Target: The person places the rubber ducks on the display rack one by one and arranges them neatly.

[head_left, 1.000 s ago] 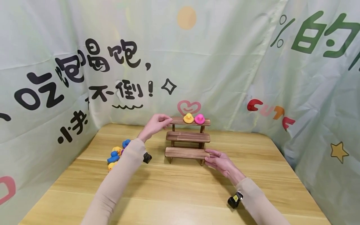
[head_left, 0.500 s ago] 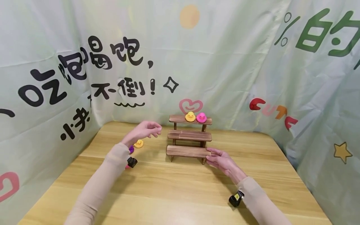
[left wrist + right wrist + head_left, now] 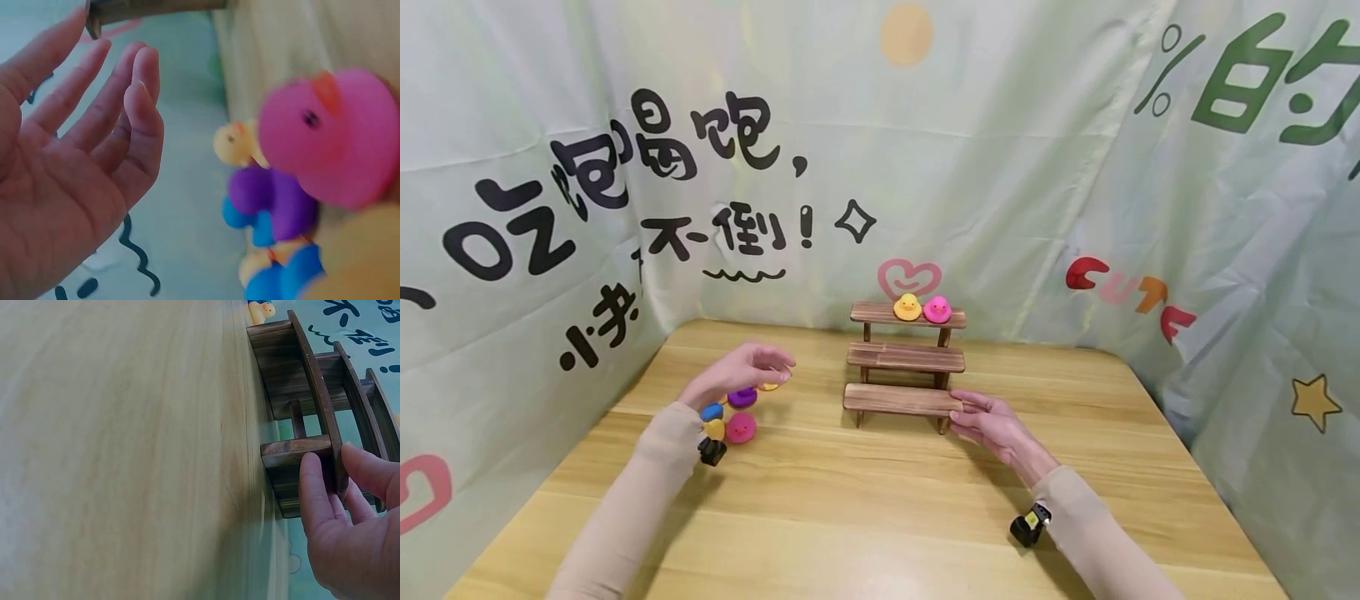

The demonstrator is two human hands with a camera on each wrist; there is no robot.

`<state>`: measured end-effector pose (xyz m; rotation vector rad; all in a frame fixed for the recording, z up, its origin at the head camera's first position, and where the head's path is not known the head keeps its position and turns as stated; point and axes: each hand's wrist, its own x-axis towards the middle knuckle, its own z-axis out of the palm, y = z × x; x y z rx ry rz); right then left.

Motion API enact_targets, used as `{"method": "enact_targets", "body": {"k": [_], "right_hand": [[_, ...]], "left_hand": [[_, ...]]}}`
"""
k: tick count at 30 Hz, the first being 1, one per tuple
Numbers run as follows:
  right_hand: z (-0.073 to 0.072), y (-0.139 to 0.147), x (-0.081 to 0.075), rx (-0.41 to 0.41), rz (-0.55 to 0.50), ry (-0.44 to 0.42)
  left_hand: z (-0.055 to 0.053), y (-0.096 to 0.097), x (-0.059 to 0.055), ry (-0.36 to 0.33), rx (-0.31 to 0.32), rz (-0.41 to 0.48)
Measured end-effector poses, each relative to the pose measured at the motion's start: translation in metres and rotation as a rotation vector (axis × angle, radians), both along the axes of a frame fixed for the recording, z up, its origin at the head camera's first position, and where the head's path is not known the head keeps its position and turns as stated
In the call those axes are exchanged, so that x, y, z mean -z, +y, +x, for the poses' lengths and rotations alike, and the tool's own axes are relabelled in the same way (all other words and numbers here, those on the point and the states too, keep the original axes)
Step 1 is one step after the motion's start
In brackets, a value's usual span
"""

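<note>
- Pinches the lowest board (image 3: 880, 398) of a three-tier wooden stand (image 3: 904, 358) by its end, between thumb and fingers of the right hand (image 3: 996, 427).
- Carries nothing in the left hand (image 3: 737, 375), relaxed and bare-palmed, with loosely bent fingers parted from the thumb.
- Stands upright on the counter (image 3: 865, 517) between the two hands: the wooden stand, just left of the right hand.
- Bears up on its top board (image 3: 872, 312), beyond the right hand, a yellow duck (image 3: 907, 307) and a pink duck (image 3: 937, 310), side by side.
- Includes, near the left hand and wrist, a loose cluster: second pink duck (image 3: 741, 428), purple duck (image 3: 742, 397), blue duck (image 3: 712, 412), second yellow duck (image 3: 714, 429) and others, partly hidden and too overlapped to count.
- Looks, in judgement, nearer the start than the finish: two ducks already up, several left on the counter by the left hand, and none yet on the middle board (image 3: 932, 360) or the lowest.
</note>
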<state>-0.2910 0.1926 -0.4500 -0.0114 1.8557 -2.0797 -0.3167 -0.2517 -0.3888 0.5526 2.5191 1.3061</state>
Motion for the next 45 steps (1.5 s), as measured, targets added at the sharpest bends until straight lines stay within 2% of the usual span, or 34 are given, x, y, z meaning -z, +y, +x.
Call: {"method": "enact_targets", "body": {"k": [4, 6, 8, 13, 20, 25, 31, 36, 45], "right_hand": [[-0.001, -0.001, 0.000, 0.005, 0.003, 0.000], [-0.001, -0.001, 0.000, 0.006, 0.003, -0.001], [-0.001, -0.001, 0.000, 0.005, 0.003, -0.003], [-0.001, -0.001, 0.002, 0.007, 0.002, -0.002], [-0.001, -0.001, 0.003, -0.002, 0.014, 0.011], [-0.001, -0.002, 0.002, -0.001, 0.020, 0.018], [-0.001, -0.001, 0.002, 0.004, 0.020, 0.017], [-0.002, -0.001, 0.003, 0.012, 0.021, 0.023], [0.000, 0.000, 0.002, 0.022, 0.018, 0.021]], "left_hand": [[0.006, -0.018, 0.007, 0.002, 0.076, -0.034], [0.008, -0.027, 0.011, -0.019, 0.101, -0.048], [0.009, -0.034, 0.014, -0.032, 0.153, -0.061], [0.012, -0.046, 0.015, -0.081, 0.235, -0.090], [0.019, -0.052, 0.014, -0.144, 0.171, -0.212], [0.020, -0.051, 0.018, -0.131, 0.174, -0.266], [0.018, -0.049, 0.023, -0.127, 0.189, -0.284], [0.016, -0.047, 0.028, -0.143, 0.163, -0.289], [0.015, -0.044, 0.032, -0.097, 0.115, -0.273]]}}
